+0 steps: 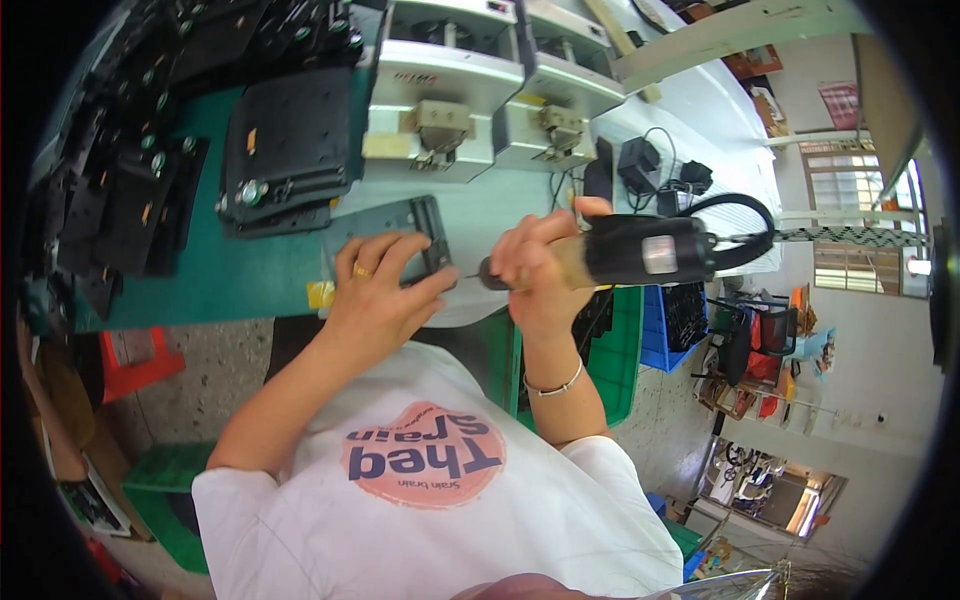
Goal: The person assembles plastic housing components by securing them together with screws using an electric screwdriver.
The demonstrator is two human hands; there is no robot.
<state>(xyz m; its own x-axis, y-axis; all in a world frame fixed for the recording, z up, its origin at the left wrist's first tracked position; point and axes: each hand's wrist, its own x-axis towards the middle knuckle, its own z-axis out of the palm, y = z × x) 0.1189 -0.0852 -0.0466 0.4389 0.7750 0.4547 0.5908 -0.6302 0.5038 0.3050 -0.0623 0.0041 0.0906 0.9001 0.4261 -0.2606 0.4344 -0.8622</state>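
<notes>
My right hand (540,265) is wrapped round a black electric screwdriver (650,250), held nearly level with its cable end to the right. Its thin bit points left at the near right corner of a dark flat plate (375,222) on the table. My left hand (385,285), with a ring on one finger, grips that plate at its near right part, fingers bent over it and thumb close to the bit. Whether the bit touches a screw is too small to tell. A small yellow piece (320,294) lies by the plate's near left corner.
Stacked black plates (290,140) stand beyond my left hand, with more black parts (130,200) at far left. Two white screw-feeder machines (440,110) (560,100) stand ahead. Black power adapters (640,165) lie at right. Green (625,370) and blue (655,335) crates sit below the table edge.
</notes>
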